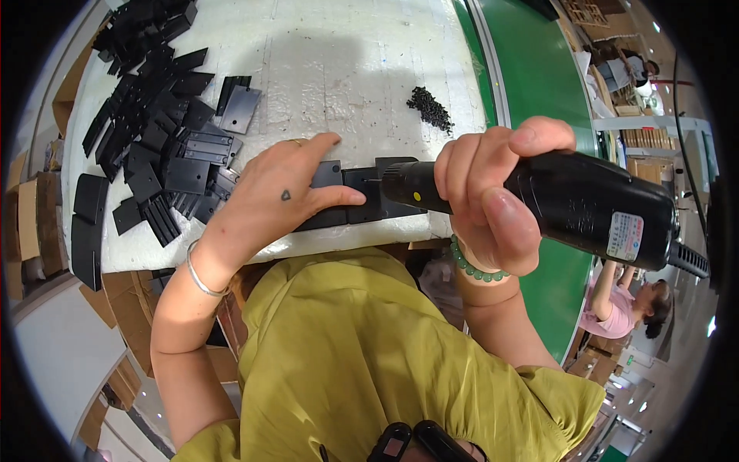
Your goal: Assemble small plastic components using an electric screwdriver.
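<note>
Driver point(589, 200), gripped in the right hand point(493, 202), points lengthwise left over the panel point(372, 209) (left hand point(277, 189) spread on it).

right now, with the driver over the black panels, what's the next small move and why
I'd probably ease the thin bit of the power screwdriver gently down: the right hand grips the tool, the bit points at a black panel, and the left hand lies spread with its thumb close by. Whether bit and panel touch, I can't tell.
</note>
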Tool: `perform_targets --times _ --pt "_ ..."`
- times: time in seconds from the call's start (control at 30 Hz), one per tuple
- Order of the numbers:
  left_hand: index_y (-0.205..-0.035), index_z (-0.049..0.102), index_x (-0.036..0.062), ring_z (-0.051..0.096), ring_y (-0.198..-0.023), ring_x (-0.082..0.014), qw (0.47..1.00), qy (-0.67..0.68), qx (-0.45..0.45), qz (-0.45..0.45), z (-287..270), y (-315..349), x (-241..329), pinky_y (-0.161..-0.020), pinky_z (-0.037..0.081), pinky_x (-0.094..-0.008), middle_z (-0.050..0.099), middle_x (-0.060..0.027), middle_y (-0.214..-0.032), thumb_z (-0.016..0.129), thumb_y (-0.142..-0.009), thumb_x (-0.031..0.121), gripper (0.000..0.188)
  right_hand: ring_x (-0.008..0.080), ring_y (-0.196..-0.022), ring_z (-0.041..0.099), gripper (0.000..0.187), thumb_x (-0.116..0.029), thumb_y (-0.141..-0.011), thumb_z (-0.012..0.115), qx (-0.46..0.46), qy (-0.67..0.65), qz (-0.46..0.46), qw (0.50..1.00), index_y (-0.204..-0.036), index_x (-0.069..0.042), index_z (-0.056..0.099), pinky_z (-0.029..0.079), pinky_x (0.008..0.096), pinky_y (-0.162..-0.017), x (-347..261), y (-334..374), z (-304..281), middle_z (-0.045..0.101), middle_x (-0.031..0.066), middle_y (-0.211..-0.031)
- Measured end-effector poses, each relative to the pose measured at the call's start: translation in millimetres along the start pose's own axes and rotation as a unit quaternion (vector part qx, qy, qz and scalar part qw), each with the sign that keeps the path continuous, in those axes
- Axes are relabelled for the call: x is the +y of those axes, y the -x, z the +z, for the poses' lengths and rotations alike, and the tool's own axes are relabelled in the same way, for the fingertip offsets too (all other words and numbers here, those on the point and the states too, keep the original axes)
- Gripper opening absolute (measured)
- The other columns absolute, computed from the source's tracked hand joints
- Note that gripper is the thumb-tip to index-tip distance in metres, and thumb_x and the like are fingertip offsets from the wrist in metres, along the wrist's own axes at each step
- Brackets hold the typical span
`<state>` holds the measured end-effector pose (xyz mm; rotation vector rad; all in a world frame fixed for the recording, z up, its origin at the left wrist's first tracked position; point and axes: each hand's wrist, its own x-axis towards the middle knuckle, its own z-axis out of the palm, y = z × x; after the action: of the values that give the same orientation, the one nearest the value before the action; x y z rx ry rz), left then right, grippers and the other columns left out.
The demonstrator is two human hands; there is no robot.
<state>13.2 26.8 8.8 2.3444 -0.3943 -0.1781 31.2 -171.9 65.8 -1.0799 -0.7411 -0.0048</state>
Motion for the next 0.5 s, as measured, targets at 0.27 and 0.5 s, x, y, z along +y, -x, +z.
perform_targets --times 0.27,0.5 --pt "-0.102 0.058 0.0039 0.059 -0.08 -0.0353 0.995 0.072 -0.06 0.012 23.6 -14.5 -6.0 -0.07 0.046 -0.0418 0.062 -0.0158 -0.078 0.071 -0.074 0.035 0.043 0.0109 -0.048 0.039 0.036 -0.006 -0.075 0.052 0.033 0.096 0.05 0.994 -0.109 -0.006 0.04 0.036 0.0271 -0.051 4.0 -2.2 15.2 0.042 0.0008 -0.06" --pt "-0.1 0.059 0.0074 0.059 -0.089 -0.0327 0.995 0.077 -0.054 -0.03 23.5 -13.0 -0.3 -0.076 0.045 -0.0412 0.063 -0.015 -0.087 0.068 -0.076 0.032 0.036 0.0117 -0.049 0.039 0.029 -0.007 -0.077 0.062 -0.003 0.123 0.082 0.989 -0.092 -0.01 0.038 0.037 0.0261 -0.049 9.2 -3.6 18.1 0.043 0.0013 -0.06"
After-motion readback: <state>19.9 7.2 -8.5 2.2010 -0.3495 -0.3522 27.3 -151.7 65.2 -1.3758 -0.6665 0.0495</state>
